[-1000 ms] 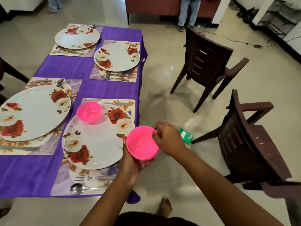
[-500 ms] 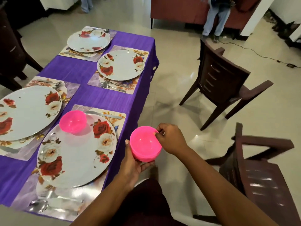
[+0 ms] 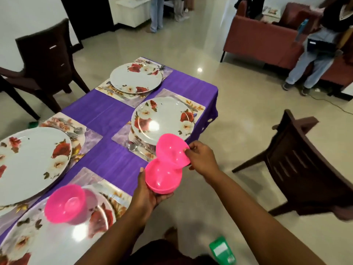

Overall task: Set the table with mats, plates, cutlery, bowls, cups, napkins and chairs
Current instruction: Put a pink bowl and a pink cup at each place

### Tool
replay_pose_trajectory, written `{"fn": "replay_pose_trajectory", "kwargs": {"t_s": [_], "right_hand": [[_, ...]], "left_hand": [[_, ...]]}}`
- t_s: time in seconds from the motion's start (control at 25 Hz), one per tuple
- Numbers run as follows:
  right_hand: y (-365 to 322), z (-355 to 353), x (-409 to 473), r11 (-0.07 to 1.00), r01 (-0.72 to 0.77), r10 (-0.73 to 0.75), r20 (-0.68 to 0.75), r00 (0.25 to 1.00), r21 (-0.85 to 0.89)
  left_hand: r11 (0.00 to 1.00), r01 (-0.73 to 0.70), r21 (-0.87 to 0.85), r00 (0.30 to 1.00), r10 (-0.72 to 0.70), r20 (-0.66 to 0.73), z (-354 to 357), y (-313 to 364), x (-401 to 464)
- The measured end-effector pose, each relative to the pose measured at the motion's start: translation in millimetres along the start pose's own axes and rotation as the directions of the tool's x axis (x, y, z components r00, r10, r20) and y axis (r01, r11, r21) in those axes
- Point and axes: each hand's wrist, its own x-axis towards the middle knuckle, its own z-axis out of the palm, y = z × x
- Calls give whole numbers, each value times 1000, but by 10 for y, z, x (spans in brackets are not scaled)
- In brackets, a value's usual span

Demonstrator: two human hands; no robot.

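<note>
My left hand [image 3: 146,196] holds a stack of pink plastic bowls [image 3: 162,178] from below, beside the table's right edge. My right hand [image 3: 201,158] pinches the rim of the top pink bowl [image 3: 172,150] and tilts it up off the stack. Another pink bowl [image 3: 65,204] stands on the nearest floral plate [image 3: 57,240]. Three more floral plates lie on mats over the purple tablecloth [image 3: 107,111]: one at the left [image 3: 28,163], one ahead [image 3: 162,120], one at the far end [image 3: 135,77]. Cutlery [image 3: 133,146] lies on the mat before the plate ahead.
A dark brown chair [image 3: 305,163] stands to the right of the table and another [image 3: 44,60] at the far left. A green packet [image 3: 221,250] lies on the floor. People stand near a red sofa [image 3: 263,35] at the back.
My right hand has lifted the top bowl off the stack and tilted it up. I have moved along the table toward the far plates, so the near setting now lies low in view.
</note>
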Motion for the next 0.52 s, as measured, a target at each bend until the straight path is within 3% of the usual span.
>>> {"fn": "replay_pose_trajectory", "kwargs": {"t_s": [0.2, 0.4, 0.52], "right_hand": [[-221, -94, 1120, 932, -284, 247, 177, 953, 227], [-260, 129, 2303, 903, -349, 269, 307, 913, 250], [-267, 276, 2904, 915, -368, 290, 362, 886, 169]], "left_hand": [[992, -83, -100, 986, 68, -152, 266, 188, 411], [955, -202, -216, 942, 128, -311, 432, 426, 860], [909, -310, -279, 891, 175, -419, 629, 567, 1082]]}}
